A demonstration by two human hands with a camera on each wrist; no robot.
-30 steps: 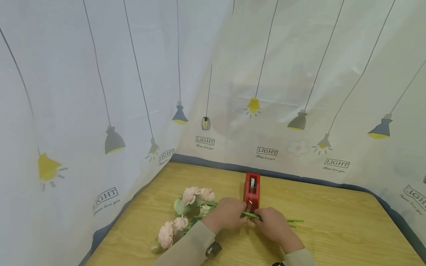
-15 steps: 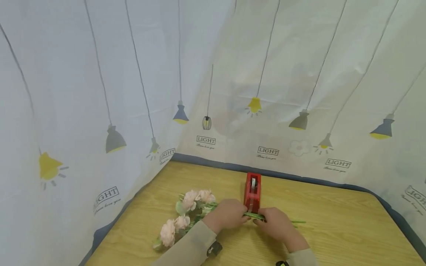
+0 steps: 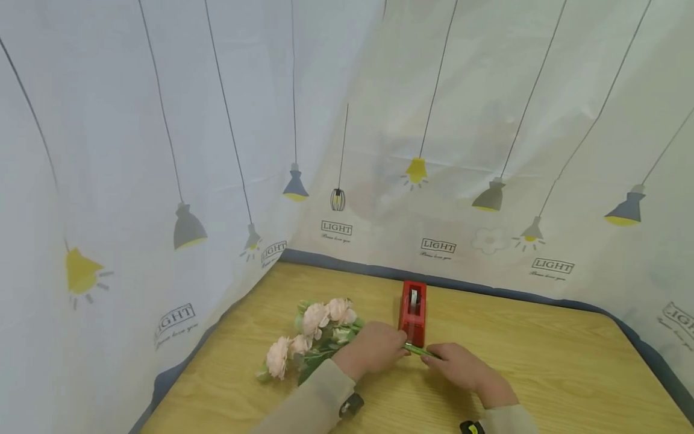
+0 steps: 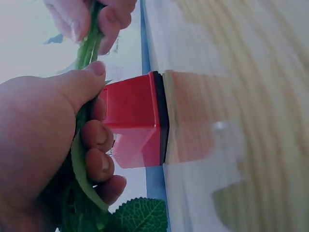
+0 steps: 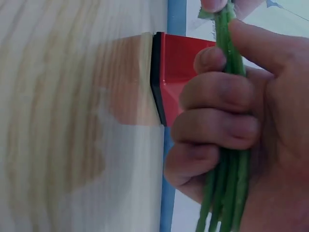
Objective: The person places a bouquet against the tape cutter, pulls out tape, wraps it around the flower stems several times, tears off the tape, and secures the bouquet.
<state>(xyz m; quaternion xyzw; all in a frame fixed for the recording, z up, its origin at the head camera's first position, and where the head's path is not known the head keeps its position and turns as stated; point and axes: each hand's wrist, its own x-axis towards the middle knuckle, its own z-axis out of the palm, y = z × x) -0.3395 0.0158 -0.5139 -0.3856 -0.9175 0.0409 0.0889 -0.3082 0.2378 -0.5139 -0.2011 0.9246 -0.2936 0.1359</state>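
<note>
A bunch of pale pink flowers with green stems lies across the front of a red tape dispenser. My left hand grips the stems just below the leaves, thumb and fingers curled round them. Further down the bunch, my right hand holds the same stems, and several stem ends come out below its curled fingers in the right wrist view. A short length of stems shows between the hands, close to the dispenser's near end. Whether tape sticks to the stems there, I cannot tell.
The wooden table extends to both sides of the hands. A pale cloth printed with hanging lamps stands round its back and left, with a dark blue band along the bottom.
The flower heads have shifted slightly right and turned. My right hand has moved a little right and down, away from the left hand. The stem ends beyond it no longer show in the head view.
</note>
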